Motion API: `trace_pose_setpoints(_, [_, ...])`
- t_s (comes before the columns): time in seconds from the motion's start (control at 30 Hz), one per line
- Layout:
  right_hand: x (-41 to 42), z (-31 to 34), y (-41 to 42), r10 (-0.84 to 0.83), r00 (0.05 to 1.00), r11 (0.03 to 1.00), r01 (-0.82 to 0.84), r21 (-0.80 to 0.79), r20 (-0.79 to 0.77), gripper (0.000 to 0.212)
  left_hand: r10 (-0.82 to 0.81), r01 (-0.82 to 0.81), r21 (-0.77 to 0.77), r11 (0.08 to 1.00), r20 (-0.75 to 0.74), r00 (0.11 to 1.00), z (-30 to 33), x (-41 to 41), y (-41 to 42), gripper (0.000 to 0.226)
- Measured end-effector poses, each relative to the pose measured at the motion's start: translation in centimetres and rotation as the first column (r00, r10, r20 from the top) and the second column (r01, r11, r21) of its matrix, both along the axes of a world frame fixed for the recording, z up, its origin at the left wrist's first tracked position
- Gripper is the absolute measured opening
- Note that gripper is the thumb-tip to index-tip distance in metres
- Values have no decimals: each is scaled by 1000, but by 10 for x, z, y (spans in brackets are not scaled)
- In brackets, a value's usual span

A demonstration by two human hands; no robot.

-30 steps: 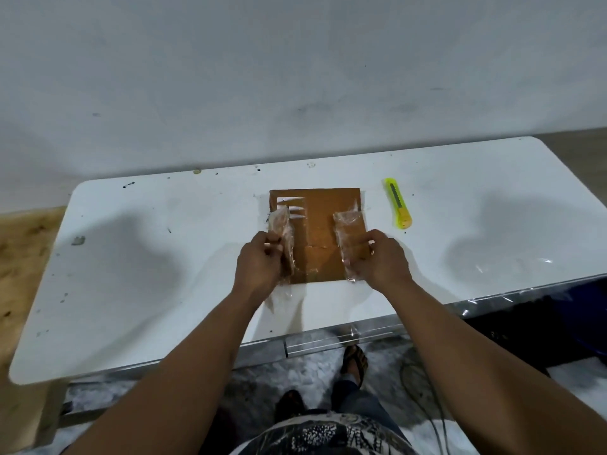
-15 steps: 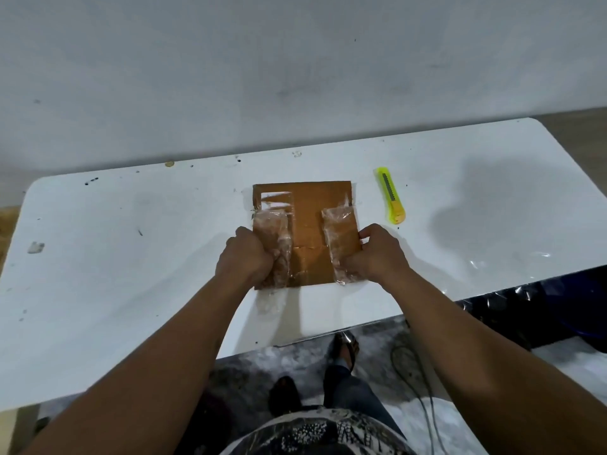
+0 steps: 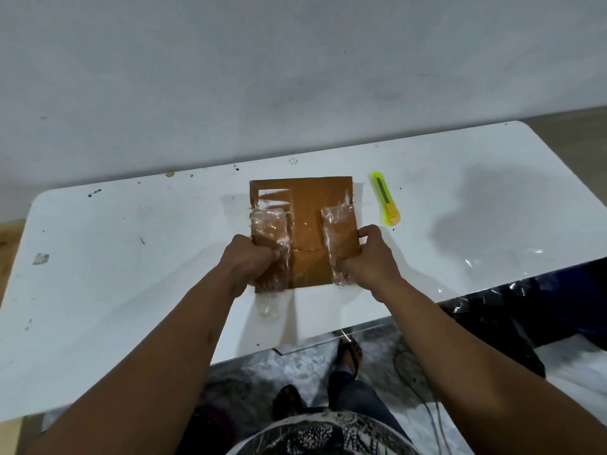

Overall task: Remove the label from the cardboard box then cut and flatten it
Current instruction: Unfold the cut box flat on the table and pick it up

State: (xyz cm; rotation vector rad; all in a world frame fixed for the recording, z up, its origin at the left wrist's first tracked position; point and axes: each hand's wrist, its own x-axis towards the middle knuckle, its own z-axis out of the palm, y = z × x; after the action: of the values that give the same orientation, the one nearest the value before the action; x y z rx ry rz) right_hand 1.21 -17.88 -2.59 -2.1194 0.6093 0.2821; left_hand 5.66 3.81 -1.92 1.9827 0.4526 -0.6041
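1. Lay flat near the middle of the white table point(image 3: 131, 257), just inside its near edge: the cardboard box point(image 3: 305, 224), already collapsed to a brown sheet.
2. Clamped on the box's left side with fingers curled: the left hand point(image 3: 249, 261), over a crumpled strip of clear tape point(image 3: 271, 231). Judged a steadying hold, so the sheet would not slide.
3. Pinched at the right edge between thumb and fingers: the same box, by the right hand point(image 3: 368, 257), beside a second crumpled tape strip point(image 3: 338, 244). Probably pressing the panel down or working the tape loose; impossible to tell which.
4. No paper label visible; only glossy tape residue at the upper left.
5. Parked to the right of the box, apart from it but within reach of the right hand: a yellow utility knife point(image 3: 384, 201), presumably kept ready for cutting.
6. Scuffed and speckled, the table top; behind it a plain pale wall point(image 3: 295, 77), with wooden floor showing at both sides.
7. Below the near edge: grey floor, sandalled feet, a loose cable.
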Motion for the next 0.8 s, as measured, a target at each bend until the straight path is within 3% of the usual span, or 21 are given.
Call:
trace_pose_setpoints(0.13, [-13, 8, -2, -28, 993, 999, 22, 49, 119, 67, -8, 13, -50, 999, 100, 995, 12, -4, 2, 40])
trace_pose_setpoints(0.33, [-26, 18, -10, -215, 943, 968, 172, 180, 254, 63, 7, 34, -159, 987, 246, 969, 35, 0, -13, 49])
trace_pose_setpoints(0.57, [-40, 30, -50, -410, 840, 900, 307, 311, 355, 82, -11, 88, -152, 984, 449, 894, 50, -5, -75, 46])
trace_pose_setpoints(0.7, [-66, 40, -84, -468, 777, 883, 397, 250, 421, 76, -152, 251, -105, 962, 557, 816, 51, -18, -122, 61])
trace_pose_setpoints(0.8, [-91, 38, -114, -543, 723, 840, 481, 252, 428, 74, -291, 378, -26, 925, 592, 752, 52, -30, -162, 61])
